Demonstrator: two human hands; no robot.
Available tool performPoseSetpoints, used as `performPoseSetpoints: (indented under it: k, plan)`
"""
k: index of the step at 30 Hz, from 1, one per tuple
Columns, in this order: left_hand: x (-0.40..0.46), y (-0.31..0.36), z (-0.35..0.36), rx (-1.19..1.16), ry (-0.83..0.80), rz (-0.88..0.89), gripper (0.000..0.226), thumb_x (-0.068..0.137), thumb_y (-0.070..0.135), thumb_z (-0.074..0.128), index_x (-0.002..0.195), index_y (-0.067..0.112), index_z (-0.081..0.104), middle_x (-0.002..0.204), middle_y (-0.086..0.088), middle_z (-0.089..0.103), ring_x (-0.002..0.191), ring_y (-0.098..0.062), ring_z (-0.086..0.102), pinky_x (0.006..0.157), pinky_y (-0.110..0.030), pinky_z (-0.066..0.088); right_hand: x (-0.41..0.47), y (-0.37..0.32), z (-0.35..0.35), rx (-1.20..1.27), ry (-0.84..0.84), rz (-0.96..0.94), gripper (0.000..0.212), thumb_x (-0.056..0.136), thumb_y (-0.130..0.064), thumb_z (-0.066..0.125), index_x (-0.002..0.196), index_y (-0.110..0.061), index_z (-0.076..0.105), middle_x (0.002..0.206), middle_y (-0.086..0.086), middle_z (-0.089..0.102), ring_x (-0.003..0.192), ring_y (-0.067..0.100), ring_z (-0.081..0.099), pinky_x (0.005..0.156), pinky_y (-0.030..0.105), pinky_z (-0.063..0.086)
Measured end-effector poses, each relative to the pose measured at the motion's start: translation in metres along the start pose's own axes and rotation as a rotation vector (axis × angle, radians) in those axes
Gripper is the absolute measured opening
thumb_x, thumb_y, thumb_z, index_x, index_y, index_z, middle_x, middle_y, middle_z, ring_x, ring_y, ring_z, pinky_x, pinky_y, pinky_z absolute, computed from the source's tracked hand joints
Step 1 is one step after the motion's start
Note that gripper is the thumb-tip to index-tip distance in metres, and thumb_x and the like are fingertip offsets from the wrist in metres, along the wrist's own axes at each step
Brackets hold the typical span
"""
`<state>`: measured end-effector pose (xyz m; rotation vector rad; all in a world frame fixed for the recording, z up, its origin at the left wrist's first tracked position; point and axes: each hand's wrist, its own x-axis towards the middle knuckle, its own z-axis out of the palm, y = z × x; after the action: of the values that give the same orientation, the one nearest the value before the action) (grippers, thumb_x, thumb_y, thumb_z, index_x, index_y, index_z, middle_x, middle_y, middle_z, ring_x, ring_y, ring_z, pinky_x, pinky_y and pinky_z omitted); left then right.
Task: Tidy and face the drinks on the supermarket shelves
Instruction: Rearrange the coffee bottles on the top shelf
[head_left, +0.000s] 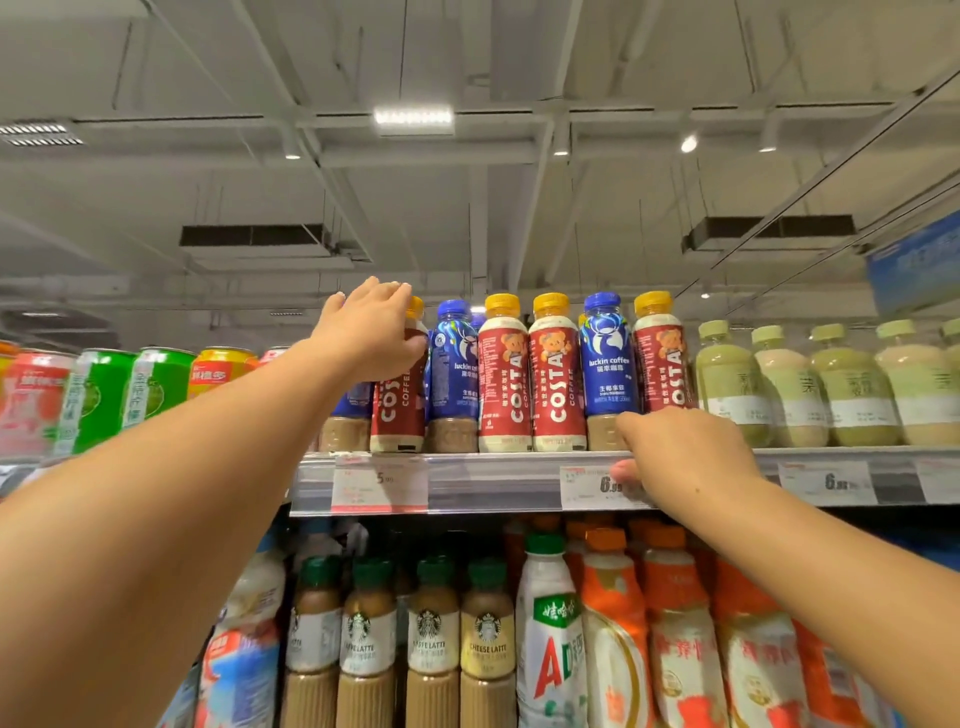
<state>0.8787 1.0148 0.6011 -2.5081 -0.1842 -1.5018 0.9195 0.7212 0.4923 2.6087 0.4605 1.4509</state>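
On the top shelf (493, 470) stands a row of red Costa coffee bottles and blue Luckin coffee bottles. My left hand (371, 332) reaches up and grips the upper part of the leftmost red Costa bottle (397, 415), its yellow cap just showing past my fingers. A blue Luckin bottle (453, 364) stands right beside it. My right hand (680, 452) rests on the shelf's front edge, fingers over the lip below another blue Luckin bottle (607, 358) and a red Costa bottle (665, 358), thumb on a price tag (587, 486).
Green and red cans (98, 395) fill the top shelf's left end; pale green and beige tea bottles (810, 384) fill its right. The shelf below holds Starbucks latte bottles (431, 639), a white AD bottle (550, 639) and orange-labelled bottles (675, 634).
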Motion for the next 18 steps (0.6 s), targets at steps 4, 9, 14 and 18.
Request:
performPoseSetpoints:
  k: [4,9,14,18]
  plan:
    - [0.006,-0.003,0.005,0.012,0.027,-0.004,0.072,0.085,0.051,0.054,0.147,0.021,0.031,0.149,-0.005,0.04,0.135,-0.029,0.034,0.11,-0.05,0.023,0.0,0.0,0.002,0.009,0.006,-0.001,0.041,0.091,-0.055,0.056,0.117,-0.023,0.049,0.109,0.003,0.063,0.099,0.024,0.061,0.066,0.031,0.037]
    - [0.0,0.001,-0.003,-0.067,0.158,-0.008,0.071,0.077,0.053,0.068,0.136,0.024,0.04,0.137,-0.007,0.041,0.125,-0.03,0.038,0.102,-0.047,0.031,0.0,0.001,0.005,0.009,0.019,0.009,0.043,0.09,-0.056,0.056,0.118,-0.024,0.049,0.107,0.003,0.064,0.097,0.025,0.062,0.064,0.032,0.037]
    - [-0.016,0.011,-0.016,-0.342,0.125,-0.029,0.065,0.076,0.042,0.075,0.125,0.036,0.032,0.118,-0.01,0.047,0.099,-0.028,0.052,0.08,-0.04,0.048,-0.001,0.001,0.007,0.047,0.042,0.012,0.04,0.09,-0.054,0.058,0.113,-0.023,0.051,0.105,0.002,0.064,0.096,0.025,0.062,0.065,0.032,0.037]
    - [-0.036,0.021,-0.023,-0.517,0.16,0.045,0.059,0.082,0.025,0.073,0.125,0.032,0.033,0.104,-0.002,0.053,0.081,-0.019,0.055,0.061,-0.029,0.044,-0.003,0.001,0.006,0.061,0.041,0.035,0.039,0.09,-0.054,0.058,0.112,-0.022,0.051,0.104,0.002,0.064,0.094,0.025,0.062,0.064,0.031,0.037]
